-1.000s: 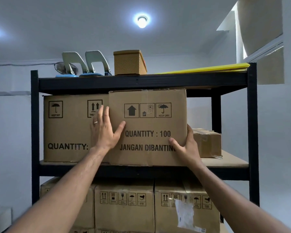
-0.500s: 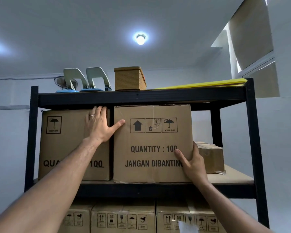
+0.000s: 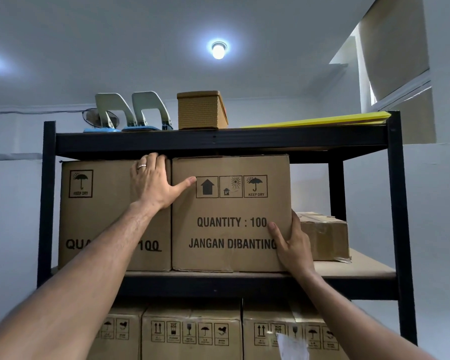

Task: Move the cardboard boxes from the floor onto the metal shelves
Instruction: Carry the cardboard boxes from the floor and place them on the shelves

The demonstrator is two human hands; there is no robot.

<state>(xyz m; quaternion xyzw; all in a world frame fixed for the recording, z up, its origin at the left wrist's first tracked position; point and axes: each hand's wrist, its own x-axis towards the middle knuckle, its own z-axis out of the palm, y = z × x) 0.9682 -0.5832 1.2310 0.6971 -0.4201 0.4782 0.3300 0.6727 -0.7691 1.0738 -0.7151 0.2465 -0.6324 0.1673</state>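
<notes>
Black metal shelf unit (image 3: 213,141) is standing vs. a white wall, seen from below. The box (image 3: 230,213) marked "QUANTITY : 100" is sitting upright on the mid shelf board (image 3: 353,268), front face about flush w/ the front edge, its left side touching or just beside the left box (image 3: 99,216), its top just under the upper beam.

L hand (image 3: 155,181) is lying flat across the seam btw. the two boxes: fingers straight and up at the top edge of the left box, thumb spread onto the front of the box, ring on one finger. It's pressing, not gripping.

R hand (image 3: 292,245) is grasping the box's lower right corner: thumb lying on the front face, the other fingers wrapping round the right side, out of sight.

A small box (image 3: 325,237) is sitting to the right on the same board, further back, just beside the R hand.

A row of boxes (image 3: 192,331) is filling the tier below, w/ a white label (image 3: 292,346) hanging off one on the right.

Up top: two hole punches (image 3: 133,113), a woven box (image 3: 202,110), a yellow sheet (image 3: 320,120), and a small fan (image 3: 94,116) behind the punches.

Ceiling is white, w/ one lamp (image 3: 218,50) glowing. At upper right, a window (image 3: 395,61) is showing w/ its covering.
</notes>
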